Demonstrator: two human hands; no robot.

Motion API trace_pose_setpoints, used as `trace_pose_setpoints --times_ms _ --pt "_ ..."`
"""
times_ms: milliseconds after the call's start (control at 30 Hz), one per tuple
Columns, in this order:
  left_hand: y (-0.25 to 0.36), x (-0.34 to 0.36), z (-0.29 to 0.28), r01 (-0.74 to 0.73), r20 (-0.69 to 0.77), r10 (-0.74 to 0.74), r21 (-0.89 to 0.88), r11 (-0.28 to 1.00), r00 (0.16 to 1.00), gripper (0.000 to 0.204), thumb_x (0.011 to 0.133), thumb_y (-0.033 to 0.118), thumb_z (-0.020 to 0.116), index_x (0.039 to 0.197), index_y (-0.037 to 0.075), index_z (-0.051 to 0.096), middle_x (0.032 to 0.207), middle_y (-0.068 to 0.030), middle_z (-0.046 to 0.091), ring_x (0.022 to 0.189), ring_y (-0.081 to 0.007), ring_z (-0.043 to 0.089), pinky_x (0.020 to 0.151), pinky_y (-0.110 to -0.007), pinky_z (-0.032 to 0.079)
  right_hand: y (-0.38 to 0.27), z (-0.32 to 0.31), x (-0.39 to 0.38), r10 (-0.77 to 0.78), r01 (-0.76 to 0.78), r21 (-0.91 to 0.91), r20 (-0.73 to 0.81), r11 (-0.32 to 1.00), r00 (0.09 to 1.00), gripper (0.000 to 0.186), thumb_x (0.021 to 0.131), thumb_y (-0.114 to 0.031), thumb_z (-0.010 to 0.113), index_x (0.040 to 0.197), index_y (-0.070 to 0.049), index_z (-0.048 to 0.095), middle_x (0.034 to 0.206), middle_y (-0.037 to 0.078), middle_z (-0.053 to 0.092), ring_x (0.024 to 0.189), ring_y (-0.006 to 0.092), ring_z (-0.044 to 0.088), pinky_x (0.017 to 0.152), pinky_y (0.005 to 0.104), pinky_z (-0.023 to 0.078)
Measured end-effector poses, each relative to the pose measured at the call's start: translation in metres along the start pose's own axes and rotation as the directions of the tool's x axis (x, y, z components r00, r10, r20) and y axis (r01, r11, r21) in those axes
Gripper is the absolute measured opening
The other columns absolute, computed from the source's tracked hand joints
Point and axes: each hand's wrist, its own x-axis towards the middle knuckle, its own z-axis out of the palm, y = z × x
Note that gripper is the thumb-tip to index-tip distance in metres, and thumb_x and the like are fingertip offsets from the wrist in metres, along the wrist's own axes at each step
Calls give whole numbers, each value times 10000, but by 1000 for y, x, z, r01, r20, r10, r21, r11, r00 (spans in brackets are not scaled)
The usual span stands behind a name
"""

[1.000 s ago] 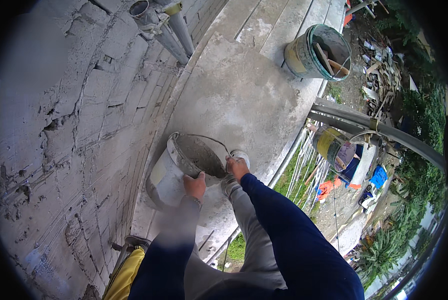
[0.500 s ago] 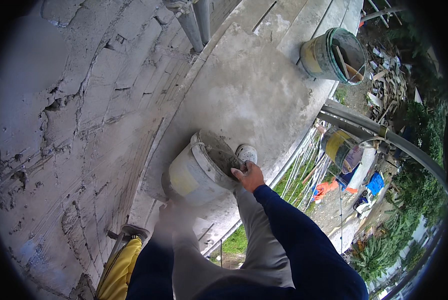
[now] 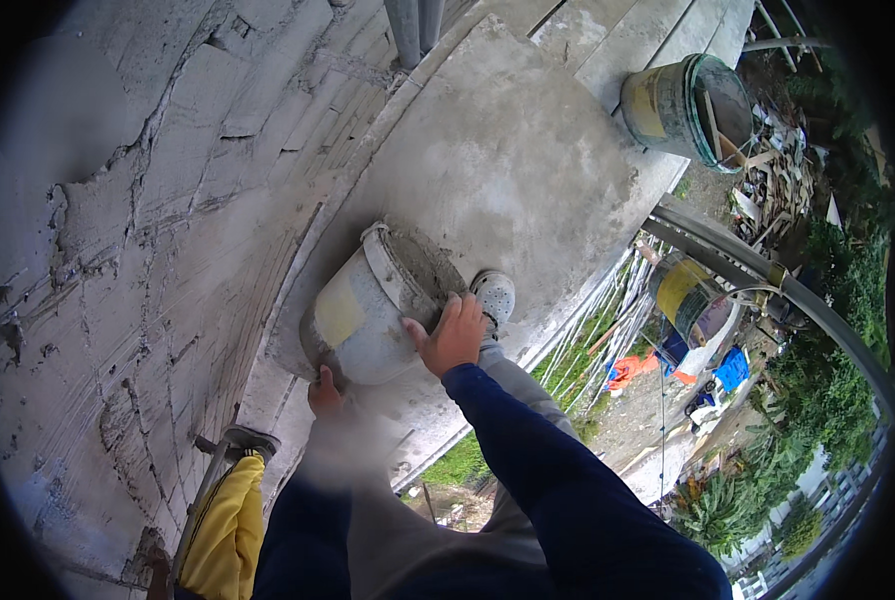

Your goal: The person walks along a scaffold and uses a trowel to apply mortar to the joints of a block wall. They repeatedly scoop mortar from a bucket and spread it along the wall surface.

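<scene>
A whitish plastic bucket [image 3: 370, 318] with a yellowish patch stands tilted on the scaffold platform in front of me. Grey wet mortar [image 3: 423, 265] shows inside its mouth. My right hand [image 3: 452, 335] grips the near right part of the rim, fingers over the edge and thumb on the outer wall. Down at the bucket's base my left hand [image 3: 326, 393] has its fingers against the bottom edge. A smear on the lens blurs that wrist. My shoe [image 3: 494, 297] is just right of the bucket's mouth.
A rough block wall [image 3: 168, 250] runs along the left. A green-rimmed bucket [image 3: 668, 108] holding wooden-handled tools stands at the far right platform edge. Beyond that edge are a metal pipe [image 3: 818, 312], a hanging bucket [image 3: 690, 295] and ground below. Yellow cloth [image 3: 226, 535] shows lower left.
The bucket has shifted left and slightly away from me across the platform. My right hand has moved left with its rim, and more of my left hand's fingers shows at the base.
</scene>
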Motion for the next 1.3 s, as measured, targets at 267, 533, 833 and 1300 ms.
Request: trace_pose_setpoints --times_ms 267,533,833,1300 --pt "18 8 -20 8 -76 1 113 994 997 402 977 513 592 1119 137 601 942 -21 601 827 -166 572 727 -369 488 22 10 33 -215 214 182 -11 960 976 852 746 -591 752 1274 46 549 1174 176 547 1115 332 506 930 465 379" --pt "96 -119 19 -36 57 29 128 991 998 339 979 423 615 933 90 567 797 -11 594 610 -125 520 538 -276 420 67 -17 95 -235 235 267 -34 935 972 787 764 -578 743 1216 45 575 1070 174 562 1022 336 556 867 439 447" --pt "199 -263 133 -410 303 307 382 828 902 185 923 144 681 948 -15 589 820 -67 631 684 -135 635 633 -288 566 129 -47 204 -167 158 286 9 945 986 681 866 -572 656 1128 55 620 1101 210 594 1056 360 611 871 430 522" --pt "188 -205 200 -471 232 411 368 801 881 710 964 283 618 1480 -41 255 1382 -182 471 1208 -262 490 1055 -387 388 242 17 294 -4 -49 488 108 871 994 647 928 -538 589 1098 84 636 1167 308 595 1106 443 581 965 445 465"
